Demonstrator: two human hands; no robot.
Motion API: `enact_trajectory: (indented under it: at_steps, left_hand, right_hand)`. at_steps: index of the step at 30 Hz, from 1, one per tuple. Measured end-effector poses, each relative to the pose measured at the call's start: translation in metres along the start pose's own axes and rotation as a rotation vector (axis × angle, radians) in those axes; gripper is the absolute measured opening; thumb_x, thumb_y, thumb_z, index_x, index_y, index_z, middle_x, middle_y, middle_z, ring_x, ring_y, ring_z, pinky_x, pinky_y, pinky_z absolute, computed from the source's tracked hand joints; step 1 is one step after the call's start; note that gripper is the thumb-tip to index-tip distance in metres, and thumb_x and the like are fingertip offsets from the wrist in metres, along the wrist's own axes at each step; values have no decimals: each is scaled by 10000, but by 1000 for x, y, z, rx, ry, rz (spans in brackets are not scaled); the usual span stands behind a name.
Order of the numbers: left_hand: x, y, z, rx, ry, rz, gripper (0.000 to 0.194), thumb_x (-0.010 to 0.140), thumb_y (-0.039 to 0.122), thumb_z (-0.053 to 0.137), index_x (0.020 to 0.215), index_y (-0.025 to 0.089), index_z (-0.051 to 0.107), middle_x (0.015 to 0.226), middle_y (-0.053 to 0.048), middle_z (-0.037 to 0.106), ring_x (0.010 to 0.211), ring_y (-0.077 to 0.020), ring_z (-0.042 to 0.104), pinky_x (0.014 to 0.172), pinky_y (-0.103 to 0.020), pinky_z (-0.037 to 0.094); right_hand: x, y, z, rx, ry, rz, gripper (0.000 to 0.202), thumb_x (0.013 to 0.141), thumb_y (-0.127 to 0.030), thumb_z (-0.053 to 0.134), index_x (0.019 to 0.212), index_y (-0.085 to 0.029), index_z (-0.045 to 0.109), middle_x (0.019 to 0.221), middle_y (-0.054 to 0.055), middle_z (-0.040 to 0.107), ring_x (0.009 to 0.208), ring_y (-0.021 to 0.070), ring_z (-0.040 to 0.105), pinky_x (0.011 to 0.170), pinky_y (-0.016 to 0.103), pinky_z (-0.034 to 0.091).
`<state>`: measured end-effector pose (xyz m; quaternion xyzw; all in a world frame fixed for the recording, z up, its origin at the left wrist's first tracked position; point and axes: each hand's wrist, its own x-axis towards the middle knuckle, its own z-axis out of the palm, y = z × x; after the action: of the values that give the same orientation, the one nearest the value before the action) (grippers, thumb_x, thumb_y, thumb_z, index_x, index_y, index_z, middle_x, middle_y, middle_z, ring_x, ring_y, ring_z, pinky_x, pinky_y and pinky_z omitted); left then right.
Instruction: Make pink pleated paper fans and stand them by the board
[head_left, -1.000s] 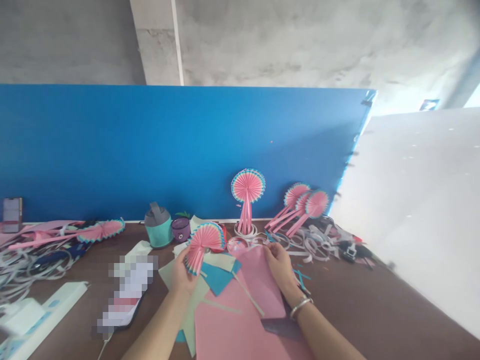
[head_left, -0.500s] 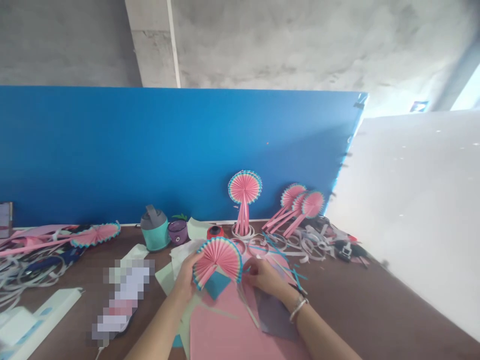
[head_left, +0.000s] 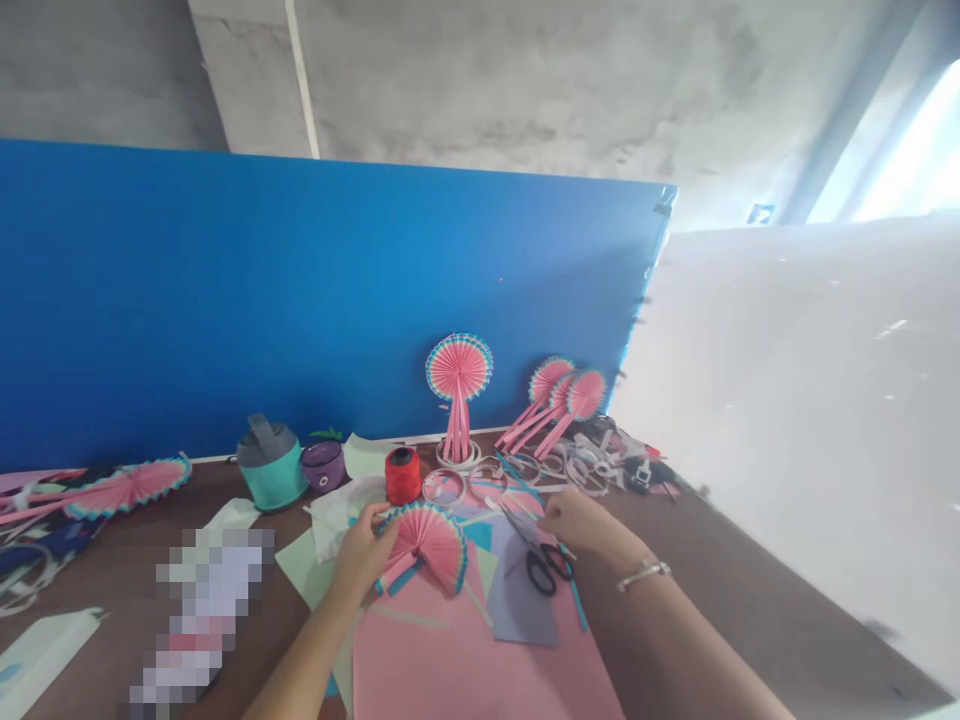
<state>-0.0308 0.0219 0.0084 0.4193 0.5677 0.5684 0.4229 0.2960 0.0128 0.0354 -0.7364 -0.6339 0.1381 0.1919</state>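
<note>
Lower centre, left hand (head_left: 364,550) pinches pleated fan (head_left: 433,535); too hard squeeze may crush folds. Right hand (head_left: 581,522), grip unclear to me, could knock nearby scissors (head_left: 531,542).

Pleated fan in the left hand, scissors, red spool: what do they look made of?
Held fan: likely matte paper, given its crisp pleats. Scissors: likely plastic handles, dark and smooth; probably metal blades, greyish. Red spool: perhaps thread, with a dark core showing on top; finish unclear.

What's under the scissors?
A greyish-purple sheet shows beneath the scissors, overlapping pink paper. Whatever the blades and handles cover can't be seen, nor what else the sheet hides.
</note>
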Motion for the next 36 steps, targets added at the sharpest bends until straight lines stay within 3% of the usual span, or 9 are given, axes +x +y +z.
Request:
enact_trajectory:
  at_steps: [4, 8, 10, 14, 17, 20, 23, 30, 36]
  left_hand:
    - [-22, 17, 12, 90, 50, 458, 384, 550, -27, 725, 833, 229, 687, 907, -54, 618, 978, -253, 527, 785, -253, 397]
    - [-68, 19, 34, 504, -606, 807, 84, 719, 194, 697, 770, 234, 644, 802, -43, 613, 803, -228, 532, 764, -311, 385]
    - [-92, 7, 46, 673, -862, 980, 290, 623, 323, 783, 834, 214, 616, 866, -45, 612, 809, -228, 528, 711, -307, 381]
    - [-121, -33, 66, 1055, -840, 1429, 129, 757, 214, 694, 776, 164, 576, 730, -40, 587, 692, -181, 514, 583, -288, 307]
    - [-125, -63, 78, 1095, -862, 1541, 194, 759, 223, 689, 652, 166, 536, 604, -30, 563, 595, -167, 501, 496, -279, 243]
    - [-125, -82, 88, 1038, -1014, 1421, 223, 764, 218, 660, 591, 176, 526, 512, -18, 546, 473, -137, 446, 437, -269, 212]
    - [-123, -76, 89, 989, -1118, 1088, 206, 762, 247, 641, 576, 187, 576, 477, -14, 566, 427, -125, 431, 450, -256, 270]
    - [-119, 20, 68, 783, -1041, 210, 188, 752, 287, 586, 835, 231, 746, 746, 9, 718, 660, -145, 592, 570, -216, 368]
    - [-120, 91, 58, 599, -910, 212, 199, 812, 253, 499, 811, 183, 685, 702, 17, 653, 620, -108, 523, 539, -201, 325]
  right_hand:
    - [-16, -7, 14, -127, -53, -131, 222, 695, -364, 650, 816, -178, 654, 817, 72, 655, 785, 222, 595, 670, 289, 396]
    - [-20, -15, 33, -136, -70, -381, 606, 644, -499, 722, 1129, -170, 565, 1126, 116, 560, 1054, 275, 508, 865, 353, 399]
    - [-19, -17, 40, -151, -62, -421, 680, 635, -532, 731, 1180, -175, 535, 1148, 116, 535, 1072, 286, 481, 888, 382, 393]
    - [-14, -17, 44, -202, 12, -424, 502, 775, -471, 635, 1178, -190, 532, 1128, 109, 534, 1065, 279, 477, 891, 395, 389]
    - [-13, -15, 43, -207, 42, -436, 383, 825, -419, 587, 1140, -205, 548, 1111, 96, 542, 1054, 261, 484, 891, 376, 386]
    - [-13, -13, 43, -198, 49, -437, 305, 843, -360, 562, 1111, -214, 564, 1099, 88, 555, 1053, 248, 490, 895, 360, 382]
    - [-10, -10, 43, -159, 39, -425, 253, 848, -323, 545, 1069, -207, 585, 1078, 85, 574, 1038, 244, 505, 887, 354, 387]
    - [-2, 0, 46, 34, 56, -445, 176, 844, -312, 532, 904, -186, 640, 983, 87, 618, 964, 242, 552, 854, 347, 411]
    - [4, 2, 43, 264, 29, -438, 338, 888, -407, 431, 856, -170, 670, 882, 86, 665, 851, 224, 590, 782, 341, 441]
